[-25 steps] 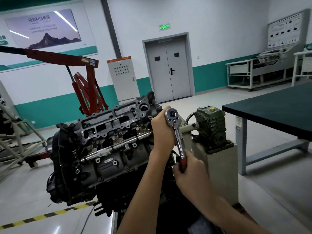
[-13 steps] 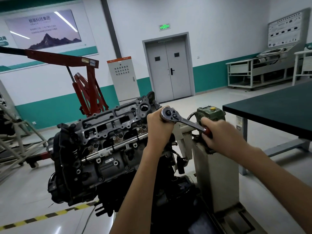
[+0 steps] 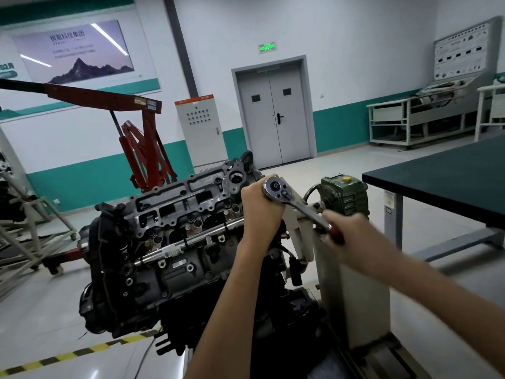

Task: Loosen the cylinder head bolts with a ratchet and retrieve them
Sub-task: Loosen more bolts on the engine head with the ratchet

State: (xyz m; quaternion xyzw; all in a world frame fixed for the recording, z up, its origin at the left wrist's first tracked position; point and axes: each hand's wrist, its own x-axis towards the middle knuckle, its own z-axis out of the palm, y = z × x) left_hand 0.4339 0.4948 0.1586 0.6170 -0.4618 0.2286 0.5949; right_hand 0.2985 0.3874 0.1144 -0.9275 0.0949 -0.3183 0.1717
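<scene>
The left hand [image 3: 259, 209] wraps the ratchet [image 3: 297, 205] head on the engine [image 3: 177, 228]. The right hand [image 3: 352, 236] grips its red handle, a little lower than before.

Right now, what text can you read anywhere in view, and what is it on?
"科技集团": end of the wall poster headline; the rest is blurred.
Green sign above the door: blurred.
Labels on the crane boom, fuel rail, table leg and display board: too small.
Ratchet: no readable marking.
</scene>
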